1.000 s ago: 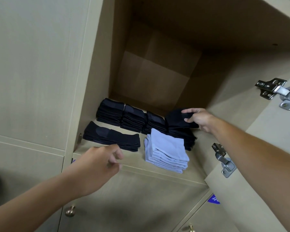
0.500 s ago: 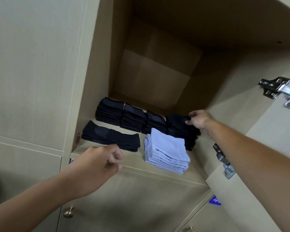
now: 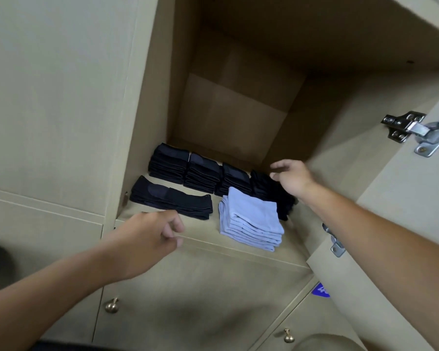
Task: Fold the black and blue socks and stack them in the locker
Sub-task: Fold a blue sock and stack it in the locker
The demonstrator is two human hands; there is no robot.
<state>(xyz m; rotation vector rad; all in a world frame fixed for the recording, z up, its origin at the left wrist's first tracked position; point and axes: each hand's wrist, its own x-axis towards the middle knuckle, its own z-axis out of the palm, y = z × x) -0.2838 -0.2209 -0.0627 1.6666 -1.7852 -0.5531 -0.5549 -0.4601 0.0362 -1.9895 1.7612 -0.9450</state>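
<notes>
Head: right hand [image 3: 293,177] above black socks [image 3: 273,193]

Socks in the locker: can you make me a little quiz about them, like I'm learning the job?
1. True or false: the blue sock stack sits in front of the black stacks.
2. How many folded black stacks stand in the back row? A) two B) four C) six
3. Fill in: the unfolded black socks lie to the ____ of the blue stack.

Key: 1. True. 2. B, counting the rightmost black stack under the right hand, which holds nothing. 3. Left, just beyond the left hand hovering at the locker shelf.
</notes>
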